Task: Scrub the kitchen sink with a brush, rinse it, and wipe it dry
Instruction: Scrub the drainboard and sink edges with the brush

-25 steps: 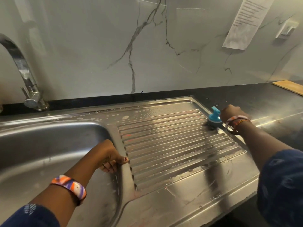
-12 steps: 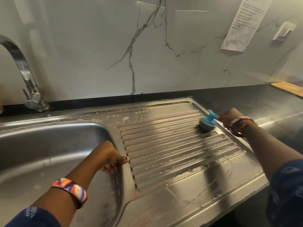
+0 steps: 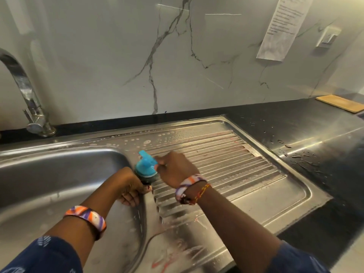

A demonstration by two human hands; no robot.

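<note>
A: What is the right hand (image 3: pixel 175 170) doing?

B: Its fingers are curled round the handle of the blue dish brush (image 3: pixel 145 166). The brush head is down on the steel, at the left end of the ribbed drainboard (image 3: pixel 226 164), right beside the rim of the sink basin (image 3: pixel 49 174).

A: And the left hand (image 3: pixel 131 187)?

B: It grips the ridge between basin and drainboard, thumb on the drainboard side, fingers curled over into the basin. It sits just near of the brush head, all but touching it.

A: Which way does the brush lie?

B: The handle tilts up and away toward the far wall, bristles down. The ribs run left to right, so I judge a stroke along them would carry the brush rightward, away from the bracing hand.

A: How far along is the job?

B: Suds and droplets show on the far strip of the drainboard and a wet film near the front edge, so this looks like mid-scrub. The faucet (image 3: pixel 25 95) stands far left with no water visible; rinsing and drying seem yet to come. A wooden board (image 3: pixel 340 103) lies far right on the black countertop (image 3: pixel 315 131).
</note>
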